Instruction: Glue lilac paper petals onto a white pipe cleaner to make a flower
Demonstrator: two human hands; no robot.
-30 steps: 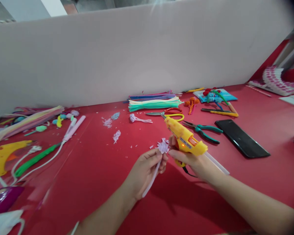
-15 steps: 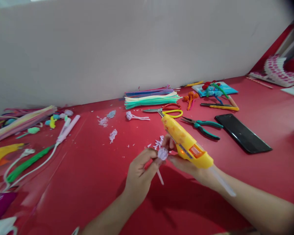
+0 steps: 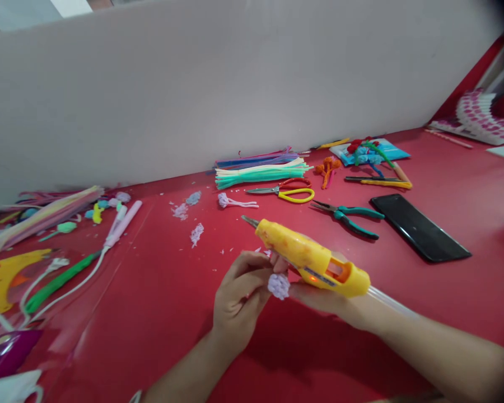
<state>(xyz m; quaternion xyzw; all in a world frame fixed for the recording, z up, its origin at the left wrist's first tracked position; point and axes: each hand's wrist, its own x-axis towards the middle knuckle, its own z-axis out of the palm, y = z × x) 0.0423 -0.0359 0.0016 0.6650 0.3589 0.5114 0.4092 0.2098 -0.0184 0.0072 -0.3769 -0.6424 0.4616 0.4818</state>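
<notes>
The left forearm (image 3: pixel 189 366) comes from the bottom edge and the right forearm (image 3: pixel 441 347) from the lower right, both slanting inward above the red counter (image 3: pixel 151 330). The left hand (image 3: pixel 237 305) is bent toward the middle, its fingers pinched narrowly on the lilac fuzzy ball (image 3: pixel 279 286), which sits between both hands. The right hand (image 3: pixel 334 302) is wrapped around the yellow glue gun (image 3: pixel 296 246), whose nozzle (image 3: pixel 250 221) points left and away; whether its fingers also touch the ball, I cannot tell. Farther lie pliers (image 3: pixel 340 212), then scissors (image 3: pixel 296 195).
</notes>
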